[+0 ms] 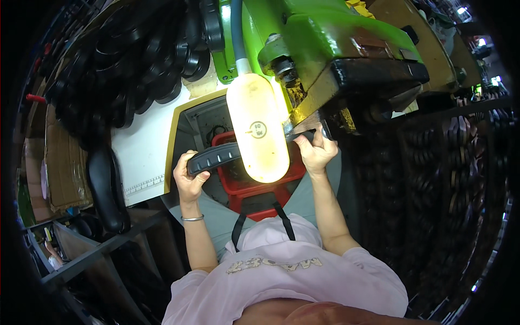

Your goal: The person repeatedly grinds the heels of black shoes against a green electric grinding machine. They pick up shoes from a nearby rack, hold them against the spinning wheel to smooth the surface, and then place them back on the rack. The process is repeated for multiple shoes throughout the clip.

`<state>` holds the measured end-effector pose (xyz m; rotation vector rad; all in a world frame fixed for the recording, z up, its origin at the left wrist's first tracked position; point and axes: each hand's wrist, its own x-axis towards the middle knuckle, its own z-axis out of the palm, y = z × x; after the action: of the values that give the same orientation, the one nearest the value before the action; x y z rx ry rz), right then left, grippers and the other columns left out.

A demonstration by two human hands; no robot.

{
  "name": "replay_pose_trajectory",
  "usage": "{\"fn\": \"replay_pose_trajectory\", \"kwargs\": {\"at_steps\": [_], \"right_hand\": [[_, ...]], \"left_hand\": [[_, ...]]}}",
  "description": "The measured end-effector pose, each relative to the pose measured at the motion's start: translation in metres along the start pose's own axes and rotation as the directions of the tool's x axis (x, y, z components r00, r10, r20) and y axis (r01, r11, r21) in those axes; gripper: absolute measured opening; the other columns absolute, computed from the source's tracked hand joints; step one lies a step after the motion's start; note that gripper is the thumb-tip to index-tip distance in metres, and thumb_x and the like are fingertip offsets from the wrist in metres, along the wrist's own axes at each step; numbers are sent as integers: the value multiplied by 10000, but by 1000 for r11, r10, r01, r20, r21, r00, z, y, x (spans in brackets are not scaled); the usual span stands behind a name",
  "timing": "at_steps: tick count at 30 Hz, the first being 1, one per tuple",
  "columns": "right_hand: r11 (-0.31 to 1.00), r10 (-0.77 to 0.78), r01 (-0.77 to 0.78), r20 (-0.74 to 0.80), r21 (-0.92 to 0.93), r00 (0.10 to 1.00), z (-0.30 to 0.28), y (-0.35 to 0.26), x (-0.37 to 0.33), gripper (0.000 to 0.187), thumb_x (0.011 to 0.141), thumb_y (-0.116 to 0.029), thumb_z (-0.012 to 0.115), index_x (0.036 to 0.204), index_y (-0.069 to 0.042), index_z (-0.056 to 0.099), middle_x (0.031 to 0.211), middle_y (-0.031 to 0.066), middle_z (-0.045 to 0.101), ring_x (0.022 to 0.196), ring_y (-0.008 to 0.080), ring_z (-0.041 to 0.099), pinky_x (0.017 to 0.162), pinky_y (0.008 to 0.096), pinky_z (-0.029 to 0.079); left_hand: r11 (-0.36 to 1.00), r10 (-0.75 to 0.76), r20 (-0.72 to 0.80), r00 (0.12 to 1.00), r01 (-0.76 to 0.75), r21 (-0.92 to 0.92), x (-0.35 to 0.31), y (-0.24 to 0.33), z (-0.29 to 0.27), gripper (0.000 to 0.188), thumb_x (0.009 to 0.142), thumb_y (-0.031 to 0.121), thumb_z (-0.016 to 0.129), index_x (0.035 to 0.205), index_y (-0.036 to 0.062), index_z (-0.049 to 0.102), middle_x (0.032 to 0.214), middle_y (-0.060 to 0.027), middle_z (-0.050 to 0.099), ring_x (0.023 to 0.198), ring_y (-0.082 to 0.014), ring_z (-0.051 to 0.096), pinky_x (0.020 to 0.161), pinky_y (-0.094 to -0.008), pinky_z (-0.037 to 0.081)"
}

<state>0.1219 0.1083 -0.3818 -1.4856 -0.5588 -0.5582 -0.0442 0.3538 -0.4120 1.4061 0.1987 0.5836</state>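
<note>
A black shoe sole [218, 157] with a ridged side wall stretches between my two hands, its middle hidden behind the lit lamp [258, 127]. My left hand [189, 177] is closed round its left end, thumb underneath. With fingers bent, my right hand [316, 152] pinches the other end, right under the working head [295, 122] of the green machine [325, 40]. Whether the sole touches the metal part there, I cannot make out. Below the sole, partly covered by the lamp, is a red plastic bin [232, 186].
A large pile of black soles [135, 54] covers the white tabletop [135, 157] at the left; one sole [105, 187] hangs over its edge. Cardboard boxes [67, 173] flank the table. Racks full of dark soles [428, 173] stand to my right, and a partitioned shelf [92, 252] at lower left.
</note>
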Motion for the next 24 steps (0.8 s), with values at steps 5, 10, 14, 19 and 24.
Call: {"fn": "replay_pose_trajectory", "kwargs": {"at_steps": [5, 10, 14, 19, 24], "right_hand": [[959, -114, 141, 119, -247, 986, 3, -21, 12, 393, 559, -159, 872, 892, -16, 720, 951, 73, 667, 882, 250, 595, 777, 350, 480], [860, -269, 357, 271, -364, 924, -2, -22, 14, 354, 530, -174, 890, 820, -51, 727, 829, 63, 653, 656, 202, 570, 581, 306, 462], [810, -319, 426, 306, -403, 897, -1, -30, 17, 303, 526, -176, 902, 762, -88, 734, 852, 75, 666, 757, 252, 638, 671, 333, 531], [820, -295, 394, 283, -416, 913, -3, -29, 14, 342, 518, -209, 891, 789, -74, 732, 881, 62, 674, 732, 217, 604, 651, 325, 494], [986, 88, -78, 67, -147, 994, -2, -6, -7, 520, 577, -162, 879, 1030, 4, 684, 1034, 111, 670, 996, 265, 612, 865, 360, 479]], "left_hand": [[984, -149, 59, 987, 154, -89, 1, -27, -7, 347, 697, 62, 810, 950, -10, 584, 967, -66, 581, 881, -143, 553, 823, -262, 433], [954, -297, 135, 945, 287, 85, 15, -38, 13, 289, 681, -68, 747, 942, -19, 633, 1033, -114, 664, 1005, -163, 612, 879, -306, 480], [852, -57, 258, 964, -88, 517, 39, -24, 67, 280, 685, 1, 742, 950, -29, 656, 957, -133, 698, 891, -209, 664, 819, -313, 514], [963, 120, 192, 974, -161, 217, 27, -19, 117, 319, 723, 37, 787, 1008, -5, 651, 926, -68, 670, 853, -162, 638, 810, -290, 513], [851, -330, -10, 944, 293, -436, 5, -24, 138, 294, 764, -15, 760, 1026, -42, 631, 974, -84, 664, 887, -150, 629, 818, -274, 506]]}}
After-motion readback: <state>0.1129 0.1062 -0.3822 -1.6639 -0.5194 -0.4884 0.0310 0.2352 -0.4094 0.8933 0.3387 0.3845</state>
